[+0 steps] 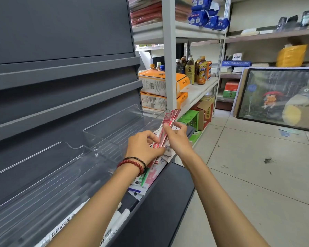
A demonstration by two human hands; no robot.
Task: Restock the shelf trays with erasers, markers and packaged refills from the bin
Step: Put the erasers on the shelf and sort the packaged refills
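Observation:
Both hands meet over the front edge of a clear plastic shelf tray. My right hand pinches a bundle of red packaged refills, which stands tilted up to the right. My left hand, with red bead bracelets at the wrist, grips the lower end of the same packs near a round red label. More flat refill packs in pink, green and white lie along the tray front under my left wrist. White markers lie in the nearer tray. No bin or erasers are in view.
Dark grey shelf boards rise on the left. A dark lower shelf juts out below the trays. To the right a white rack carries bottles and orange boxes, a framed picture leans on the wall, and tiled floor lies open.

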